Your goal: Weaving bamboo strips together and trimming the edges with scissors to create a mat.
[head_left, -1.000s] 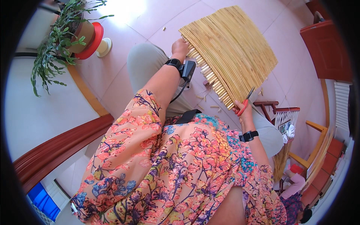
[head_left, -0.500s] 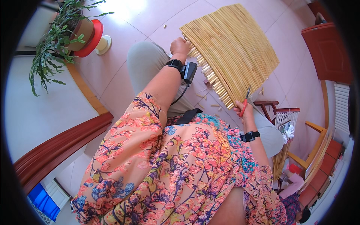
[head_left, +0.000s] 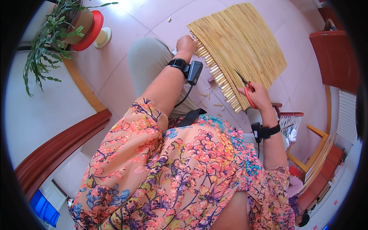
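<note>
A mat of yellow plant stalks (head_left: pixel 245 42) laid side by side slants in front of me. Its near-left edge shows a row of protruding, uneven stalk ends (head_left: pixel 214 71). My left hand (head_left: pixel 186 43) is closed on the mat's far-left corner, its fingertips partly hidden. In my right hand (head_left: pixel 259 96) is a pair of scissors (head_left: pixel 249 100) with red handles and dark blades. The blades lie over the mat's near part, pointing away and left. I cannot tell whether they touch the stalks.
Cut stalk bits (head_left: pixel 217 104) litter the tiled floor below the mat. A potted plant (head_left: pixel 74 28) on a red saucer stands at far left. At right are a red-brown cabinet (head_left: pixel 331 57), a stool with white cords (head_left: pixel 291 122) and a wooden frame (head_left: pixel 312 153). Another person (head_left: pixel 294 186) is at lower right.
My right hand has moved off the mat's near corner and farther over it, with the scissors now pointing left. The left hand still holds its corner; the mat has barely shifted.
</note>
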Motion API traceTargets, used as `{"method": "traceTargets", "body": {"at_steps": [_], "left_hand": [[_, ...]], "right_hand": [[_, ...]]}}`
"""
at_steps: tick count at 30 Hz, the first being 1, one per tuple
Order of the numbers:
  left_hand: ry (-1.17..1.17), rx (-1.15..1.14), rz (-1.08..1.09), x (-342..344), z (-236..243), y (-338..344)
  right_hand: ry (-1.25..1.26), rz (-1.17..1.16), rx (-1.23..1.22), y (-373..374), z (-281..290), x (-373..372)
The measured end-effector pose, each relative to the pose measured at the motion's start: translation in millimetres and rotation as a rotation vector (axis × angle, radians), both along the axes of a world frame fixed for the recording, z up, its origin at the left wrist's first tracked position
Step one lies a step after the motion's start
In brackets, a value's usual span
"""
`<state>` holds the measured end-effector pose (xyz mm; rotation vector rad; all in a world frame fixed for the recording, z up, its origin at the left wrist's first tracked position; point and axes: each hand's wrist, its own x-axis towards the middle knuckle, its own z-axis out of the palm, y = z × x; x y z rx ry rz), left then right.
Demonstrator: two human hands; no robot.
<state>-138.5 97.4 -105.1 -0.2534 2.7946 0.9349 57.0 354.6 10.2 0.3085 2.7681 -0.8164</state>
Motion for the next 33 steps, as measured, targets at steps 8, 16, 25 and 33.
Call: {"method": "traceTargets", "body": {"at_steps": [8, 16, 25, 33], "left_hand": [[-0.097, 0.248, -0.059, -5, -7, -7], [-0.332, 0.452, 0.038, 8, 11, 7], [-0.440, 1.111, 0.486, 26, -6, 25], [-0.421, 0.691, 0.230, 24, 20, 45]], "right_hand": [[-0.231, 0.127, -0.187, -57, 11, -86], [-0.569, -0.110, -0.488, -80, -21, -120], [-0.701, -0.015, -0.541, -74, 4, -121], [-0.715, -0.011, -0.469, -69, 18, -131]]}}
